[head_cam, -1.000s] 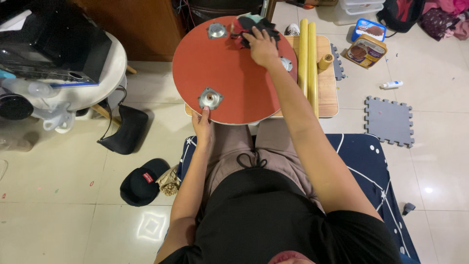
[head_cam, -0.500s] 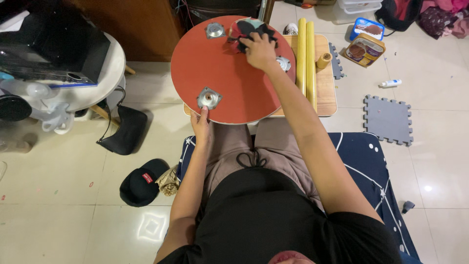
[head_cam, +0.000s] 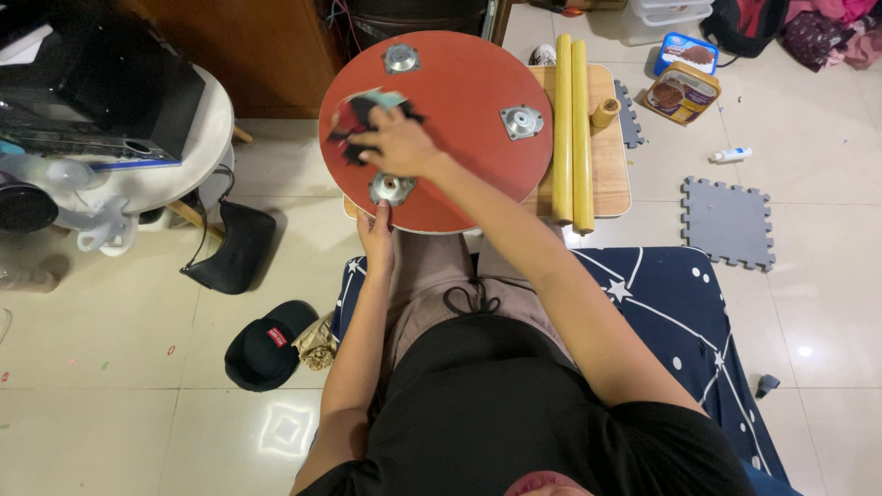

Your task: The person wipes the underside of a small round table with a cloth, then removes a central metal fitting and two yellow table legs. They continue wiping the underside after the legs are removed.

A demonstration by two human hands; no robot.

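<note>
While the person sits on a dark blue mat with white stars (head_cam: 698, 312), a round red tabletop (head_cam: 459, 110) lies upside down in front of the knees. The right hand (head_cam: 400, 145) is closed on a dark crumpled cloth (head_cam: 360, 118) and presses it on the red surface, at about 9 o'clock of the disc. The left hand (head_cam: 377, 241) holds the edge of the disc at about 7 o'clock, with the fingers nearly together, and its fingertips touch the nearest metal mounting plate (head_cam: 392, 188). Two more metal plates sit at 11 o'clock (head_cam: 401, 59) and at 3 o'clock (head_cam: 521, 120). Just beside the disc, at 3 o'clock, two yellow legs (head_cam: 572, 129) lie on a wooden board (head_cam: 611, 165). A black cap (head_cam: 262, 344) lies on the floor at 7 o'clock.
</note>
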